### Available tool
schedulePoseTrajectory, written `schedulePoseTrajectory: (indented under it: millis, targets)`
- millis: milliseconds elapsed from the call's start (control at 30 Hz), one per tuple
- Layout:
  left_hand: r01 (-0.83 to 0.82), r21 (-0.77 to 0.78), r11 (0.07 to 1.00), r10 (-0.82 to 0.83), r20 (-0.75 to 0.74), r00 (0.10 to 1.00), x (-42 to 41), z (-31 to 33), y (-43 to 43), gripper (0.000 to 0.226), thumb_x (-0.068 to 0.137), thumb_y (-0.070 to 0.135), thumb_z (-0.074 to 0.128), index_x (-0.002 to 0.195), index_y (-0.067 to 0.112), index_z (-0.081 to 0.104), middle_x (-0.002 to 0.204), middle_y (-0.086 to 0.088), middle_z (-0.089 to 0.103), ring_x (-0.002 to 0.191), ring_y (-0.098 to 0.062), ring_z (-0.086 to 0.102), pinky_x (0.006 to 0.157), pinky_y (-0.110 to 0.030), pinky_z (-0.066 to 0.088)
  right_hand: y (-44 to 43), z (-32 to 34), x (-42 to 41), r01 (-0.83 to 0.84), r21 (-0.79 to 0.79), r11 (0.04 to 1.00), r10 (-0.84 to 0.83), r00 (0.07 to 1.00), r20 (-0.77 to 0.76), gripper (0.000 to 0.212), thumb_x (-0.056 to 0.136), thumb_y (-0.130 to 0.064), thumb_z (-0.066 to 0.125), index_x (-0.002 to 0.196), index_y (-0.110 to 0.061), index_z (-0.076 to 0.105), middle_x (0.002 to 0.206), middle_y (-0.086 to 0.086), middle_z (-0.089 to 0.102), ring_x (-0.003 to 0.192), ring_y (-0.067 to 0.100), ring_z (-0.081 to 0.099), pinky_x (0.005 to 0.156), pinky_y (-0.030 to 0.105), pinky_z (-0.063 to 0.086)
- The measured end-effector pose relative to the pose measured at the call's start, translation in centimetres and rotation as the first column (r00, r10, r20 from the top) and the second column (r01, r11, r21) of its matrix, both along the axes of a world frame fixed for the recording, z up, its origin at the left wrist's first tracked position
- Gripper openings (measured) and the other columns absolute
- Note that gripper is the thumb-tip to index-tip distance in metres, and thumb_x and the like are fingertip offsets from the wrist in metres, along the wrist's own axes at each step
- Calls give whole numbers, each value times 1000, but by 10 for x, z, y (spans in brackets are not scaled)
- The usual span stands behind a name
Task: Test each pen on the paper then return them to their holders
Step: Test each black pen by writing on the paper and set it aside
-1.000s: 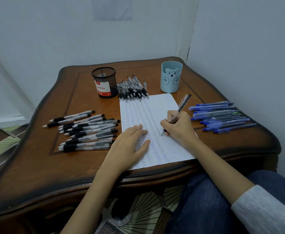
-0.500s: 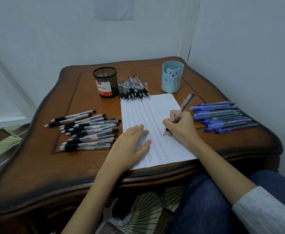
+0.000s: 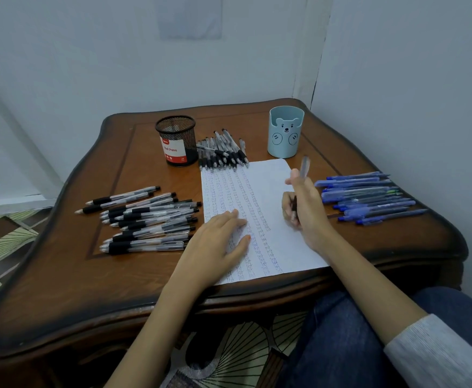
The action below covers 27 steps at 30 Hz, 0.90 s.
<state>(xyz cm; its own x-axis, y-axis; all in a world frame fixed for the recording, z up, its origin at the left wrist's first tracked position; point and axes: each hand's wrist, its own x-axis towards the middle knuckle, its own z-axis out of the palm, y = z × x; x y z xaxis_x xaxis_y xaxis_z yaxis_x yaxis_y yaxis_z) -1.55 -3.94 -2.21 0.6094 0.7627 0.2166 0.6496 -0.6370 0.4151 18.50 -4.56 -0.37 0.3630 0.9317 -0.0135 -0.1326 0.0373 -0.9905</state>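
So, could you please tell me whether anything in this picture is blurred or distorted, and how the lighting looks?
Head view: the pen in the right hand is smeared by motion blur at its upper end, while the black pens, blue pens and paper look sharp; head view: wide-angle distortion bows the table edges; head view: light is dim, bluish and soft, with no hard shadows.

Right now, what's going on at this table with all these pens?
A person is testing pens. The right hand grips a pen over the scribble-covered paper, which the left hand presses flat. Black pens lie left and behind the paper, blue pens right. No pens stick out of the mesh holder or bear cup.
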Motion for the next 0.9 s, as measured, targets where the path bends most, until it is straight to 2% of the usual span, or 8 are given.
schedulePoseTrajectory:
  millis: [67, 133, 233, 400, 600, 767, 900]
  targets:
    - [-2, -1, 1000, 2, 0, 1000, 0, 0, 0, 54, 91, 51, 36, 134, 24, 51, 149, 5, 40, 135, -8, 35, 110, -27, 27, -1, 0, 3, 4, 18, 1000, -4, 1000, 1, 34, 102, -40, 39, 100, -11, 58, 45, -2, 44, 35, 8, 32, 34, 18, 23]
    - [0, 3, 1000, 0, 0, 1000, 0, -1, 0, 49, 94, 49, 39, 134, 24, 51, 149, 5, 40, 135, -8, 34, 110, -27, 27, 0, 0, 4, 3, 7, 1000, -4, 999, 54, 32, 101, -34, 45, 109, -10, 64, 47, -1, 49, 38, 10, 37, 35, 19, 29]
    - [-4, 9, 1000, 4, -4, 1000, -1, -1, 0, 46, 96, 46, 42, 135, 24, 50, 150, 4, 38, 136, -9, 33, 111, -28, 26, 0, 0, 2, 31, -6, 1000, -30, 991, 131, 30, 98, -33, 52, 124, -18, 52, 49, -1, 54, 40, 8, 42, 39, 19, 34]
    - [-19, 16, 1000, 20, -1, 1000, 0, 1, -1, 52, 92, 51, 38, 134, 23, 51, 148, 4, 41, 135, -8, 35, 110, -26, 25, -2, 1, 0, 43, 30, 999, -48, 978, 203, 34, 98, -39, 48, 120, -15, 57, 47, 0, 51, 40, 5, 43, 41, 17, 37]
    - [-27, 11, 1000, 27, -3, 1000, 0, 3, -2, 55, 90, 53, 36, 134, 25, 51, 148, 5, 41, 135, -7, 35, 110, -25, 26, -3, -2, -2, -14, 14, 1000, 9, 954, 298, 35, 99, -31, 49, 126, -12, 60, 48, 7, 52, 38, 12, 39, 39, 22, 36]
    - [-38, 32, 999, 38, 7, 999, 1, 5, -2, 42, 95, 43, 48, 132, 22, 53, 146, 6, 43, 133, -7, 37, 108, -23, 27, -3, -3, -2, -31, -13, 999, 33, 952, 305, 36, 97, -30, 54, 129, -14, 59, 50, 8, 53, 39, 12, 40, 40, 23, 37]
    - [-36, 40, 999, 35, 21, 999, 0, 9, 0, 36, 95, 36, 52, 126, 20, 57, 140, 6, 50, 129, -4, 40, 98, -13, 24, 1, -2, -1, -71, -70, 995, 85, 969, 232, 32, 96, -12, 52, 128, -19, 52, 53, 2, 56, 44, 10, 44, 41, 22, 36]
